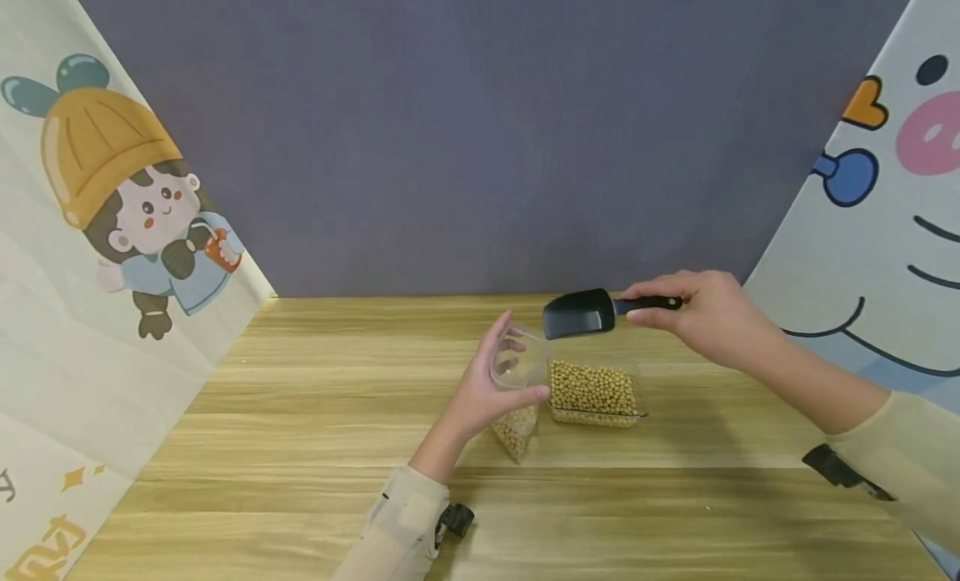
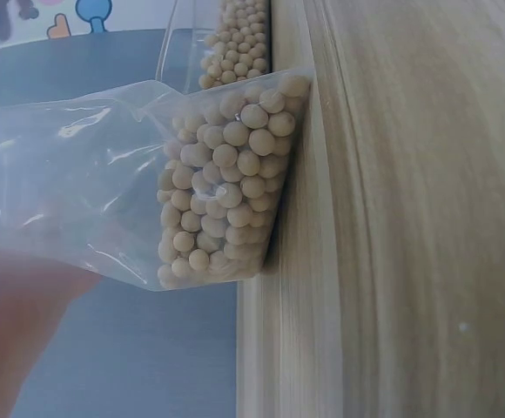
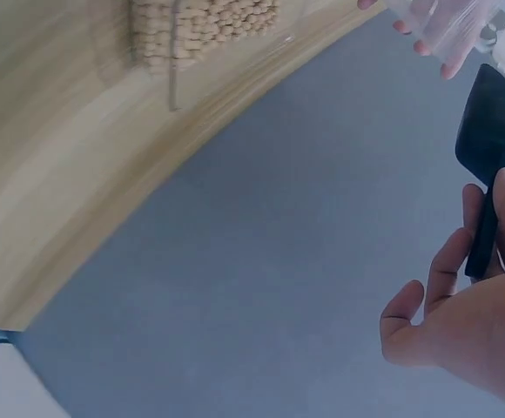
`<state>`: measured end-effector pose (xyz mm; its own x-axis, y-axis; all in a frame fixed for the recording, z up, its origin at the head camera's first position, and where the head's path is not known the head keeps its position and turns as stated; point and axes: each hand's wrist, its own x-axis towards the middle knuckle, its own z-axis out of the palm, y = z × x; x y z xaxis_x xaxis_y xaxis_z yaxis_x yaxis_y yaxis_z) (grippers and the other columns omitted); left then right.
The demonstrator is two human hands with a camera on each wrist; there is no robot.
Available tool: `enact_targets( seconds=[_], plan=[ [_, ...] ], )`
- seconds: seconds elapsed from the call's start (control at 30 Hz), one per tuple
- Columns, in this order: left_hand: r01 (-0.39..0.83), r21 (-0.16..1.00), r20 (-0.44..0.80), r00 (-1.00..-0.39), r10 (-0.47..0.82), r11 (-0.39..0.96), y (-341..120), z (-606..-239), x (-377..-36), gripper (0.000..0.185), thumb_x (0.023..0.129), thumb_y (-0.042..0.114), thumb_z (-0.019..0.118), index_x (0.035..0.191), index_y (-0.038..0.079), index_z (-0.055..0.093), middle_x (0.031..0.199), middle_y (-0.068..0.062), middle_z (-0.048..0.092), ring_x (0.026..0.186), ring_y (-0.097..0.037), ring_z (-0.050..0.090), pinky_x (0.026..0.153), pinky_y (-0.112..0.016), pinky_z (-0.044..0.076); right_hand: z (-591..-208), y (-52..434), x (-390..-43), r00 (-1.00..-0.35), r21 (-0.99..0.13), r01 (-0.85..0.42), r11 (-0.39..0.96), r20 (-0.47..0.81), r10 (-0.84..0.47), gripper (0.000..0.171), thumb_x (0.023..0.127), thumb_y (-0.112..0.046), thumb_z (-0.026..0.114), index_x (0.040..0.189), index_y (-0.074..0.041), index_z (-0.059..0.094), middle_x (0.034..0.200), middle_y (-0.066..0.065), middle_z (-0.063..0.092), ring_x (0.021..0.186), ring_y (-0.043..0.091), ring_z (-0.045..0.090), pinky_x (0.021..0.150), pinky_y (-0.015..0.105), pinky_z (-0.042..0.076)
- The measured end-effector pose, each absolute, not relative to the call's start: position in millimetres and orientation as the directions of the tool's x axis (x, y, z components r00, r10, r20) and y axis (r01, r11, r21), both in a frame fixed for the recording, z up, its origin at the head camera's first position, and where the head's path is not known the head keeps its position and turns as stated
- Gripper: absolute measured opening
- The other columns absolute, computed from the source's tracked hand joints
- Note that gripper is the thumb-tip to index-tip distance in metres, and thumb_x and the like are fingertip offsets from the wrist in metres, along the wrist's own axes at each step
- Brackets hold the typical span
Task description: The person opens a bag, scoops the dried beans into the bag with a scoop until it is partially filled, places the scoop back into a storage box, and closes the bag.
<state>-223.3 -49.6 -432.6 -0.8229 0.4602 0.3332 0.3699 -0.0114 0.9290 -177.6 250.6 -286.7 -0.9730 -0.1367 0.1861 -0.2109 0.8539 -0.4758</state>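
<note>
My left hand grips the top of a clear plastic bag, thumb and fingers spread around its round, open mouth. Pale yellow beans fill the bag's lower part, which reaches down to the table. In my right hand is a black scoop, pinched by its handle and raised up and to the right of the bag's mouth. No beans show in the scoop's bowl. Beside the bag, on its right, stands a clear plastic box with more beans in it.
The wood-grain table runs back to a grey-blue wall. Panels with cartoon prints flank it, a child in a yellow hat on the left and a pink-nosed face on the right.
</note>
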Motion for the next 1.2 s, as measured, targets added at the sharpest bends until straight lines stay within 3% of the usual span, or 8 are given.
enact_targets(
  seconds=[0.1, 0.23, 0.4, 0.77, 0.9, 1.0, 1.1, 1.2],
  plan=[
    [0.368, 0.930, 0.330, -0.821, 0.466, -0.011, -49.3, -431.0, -223.0, 0.123, 0.079, 0.053, 0.092, 0.172, 0.024, 0.016, 0.162, -0.016, 0.040, 0.146, -0.035, 0.046, 0.127, -0.058, 0.040, -296.1, 267.7, -175.8, -0.984, -0.496, -0.161, 0.853, 0.147, -0.100, 0.045, 0.099, -0.043, 0.075, 0.135, -0.016, 0.075, 0.129, 0.020, 0.075, 0.074, 0.016, 0.052, 0.058, 0.029, 0.039],
    [0.368, 0.930, 0.332, -0.820, 0.466, -0.015, -49.3, -429.5, -222.9, 0.122, 0.079, 0.052, 0.092, 0.172, 0.025, 0.017, 0.160, -0.013, 0.041, 0.146, -0.042, 0.045, 0.127, -0.058, 0.040, -315.3, 288.7, -171.3, -0.994, -0.535, -0.096, 0.839, 0.095, -0.053, 0.050, 0.101, -0.045, 0.072, 0.139, -0.014, 0.071, 0.126, 0.023, 0.073, 0.052, 0.009, 0.031, 0.046, 0.031, 0.033],
    [0.371, 0.928, 0.333, -0.819, 0.467, -0.009, -49.4, -430.1, -224.3, 0.124, 0.079, 0.053, 0.091, 0.172, 0.020, 0.016, 0.160, -0.011, 0.042, 0.145, -0.043, 0.044, 0.127, -0.059, 0.040, -345.2, 307.0, -164.6, -0.997, -0.532, -0.070, 0.844, 0.076, -0.035, 0.050, 0.101, -0.045, 0.071, 0.140, -0.013, 0.071, 0.133, 0.028, 0.070, 0.048, 0.008, 0.021, 0.042, 0.030, 0.031],
    [0.363, 0.932, 0.322, -0.824, 0.467, -0.002, -49.8, -432.9, -223.6, 0.120, 0.080, 0.048, 0.092, 0.171, 0.028, 0.017, 0.159, -0.007, 0.043, 0.145, -0.034, 0.046, 0.127, -0.057, 0.040, -386.3, 315.7, -170.8, -0.908, -0.179, -0.322, 0.930, 0.336, -0.250, 0.031, 0.087, -0.015, 0.087, 0.116, -0.006, 0.082, 0.104, 0.017, 0.081, 0.079, 0.025, 0.067, 0.056, 0.028, 0.042],
    [0.363, 0.932, 0.324, -0.822, 0.468, -0.009, -49.4, -433.4, -224.3, 0.122, 0.080, 0.050, 0.092, 0.172, 0.025, 0.016, 0.158, -0.008, 0.042, 0.146, -0.041, 0.044, 0.127, -0.059, 0.039, -378.6, 304.1, -172.6, -0.877, -0.071, -0.378, 0.923, 0.348, -0.333, 0.028, 0.086, -0.014, 0.087, 0.112, -0.004, 0.082, 0.100, 0.016, 0.081, 0.083, 0.032, 0.073, 0.067, 0.044, 0.061],
    [0.363, 0.932, 0.327, -0.822, 0.467, -0.014, -49.3, -432.9, -224.7, 0.123, 0.080, 0.049, 0.092, 0.172, 0.022, 0.016, 0.159, -0.009, 0.042, 0.148, -0.046, 0.042, 0.128, -0.061, 0.037, -370.5, 292.7, -174.6, -0.865, 0.002, -0.405, 0.914, 0.322, -0.384, 0.026, 0.085, -0.014, 0.087, 0.109, -0.004, 0.082, 0.099, 0.015, 0.080, 0.088, 0.036, 0.075, 0.081, 0.056, 0.063],
    [0.357, 0.934, 0.321, -0.823, 0.469, -0.014, -49.4, -432.0, -223.9, 0.122, 0.080, 0.045, 0.092, 0.172, 0.024, 0.015, 0.159, -0.009, 0.041, 0.148, -0.048, 0.041, 0.128, -0.060, 0.037, -369.3, 284.7, -176.8, -0.862, 0.025, -0.412, 0.911, 0.312, -0.399, 0.023, 0.085, -0.014, 0.088, 0.106, -0.005, 0.083, 0.097, 0.012, 0.081, 0.085, 0.032, 0.071, 0.075, 0.050, 0.062],
    [0.349, 0.937, 0.313, -0.825, 0.471, -0.013, -49.3, -431.6, -223.2, 0.120, 0.081, 0.040, 0.092, 0.172, 0.026, 0.015, 0.159, -0.008, 0.041, 0.148, -0.046, 0.041, 0.128, -0.059, 0.037, -374.0, 281.0, -178.8, -0.864, 0.012, -0.404, 0.915, 0.323, -0.386, 0.021, 0.084, -0.014, 0.088, 0.104, -0.008, 0.084, 0.094, 0.010, 0.081, 0.077, 0.026, 0.065, 0.060, 0.039, 0.051]
  ],
)
